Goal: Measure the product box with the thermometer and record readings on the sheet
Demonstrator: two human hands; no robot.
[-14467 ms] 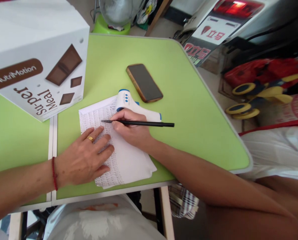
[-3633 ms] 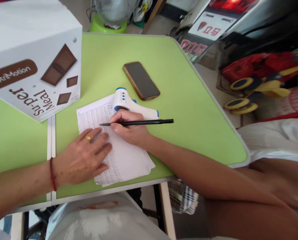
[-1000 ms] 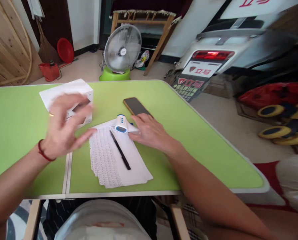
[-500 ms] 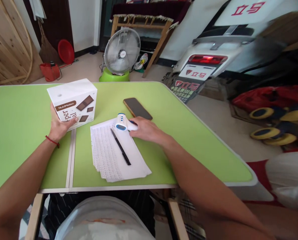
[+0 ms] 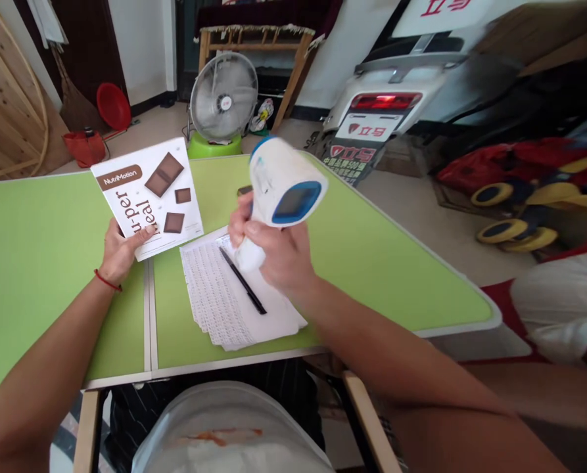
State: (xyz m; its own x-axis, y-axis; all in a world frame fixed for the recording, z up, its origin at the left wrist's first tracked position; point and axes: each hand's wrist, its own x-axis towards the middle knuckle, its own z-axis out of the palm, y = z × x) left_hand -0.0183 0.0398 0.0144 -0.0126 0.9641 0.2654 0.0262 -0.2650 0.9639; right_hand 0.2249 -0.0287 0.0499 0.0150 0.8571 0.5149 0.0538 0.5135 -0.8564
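My left hand (image 5: 120, 249) grips the lower left corner of a white NutriMotion box (image 5: 160, 226), thumb across its printed front. The box is tilted so that its front with the brown squares faces me. In my right hand (image 5: 278, 253) is a white and blue infrared thermometer (image 5: 273, 174), held up by its handle above the table, its small screen turned toward me. Below it lie written paper sheets (image 5: 209, 295) with a black pen (image 5: 242, 280) on top. A phone (image 5: 244, 190) is mostly hidden behind the right hand and the thermometer.
The green folding table (image 5: 372, 263) has a seam at left. Behind it stand a fan (image 5: 224, 98) on a green stool and a white scooter (image 5: 372, 92). Another person's sleeve (image 5: 564, 302) shows at far right.
My right hand has lifted the thermometer from near the papers, up and toward me. My left hand has tipped the box so its front faces me more. The view has shifted slightly.
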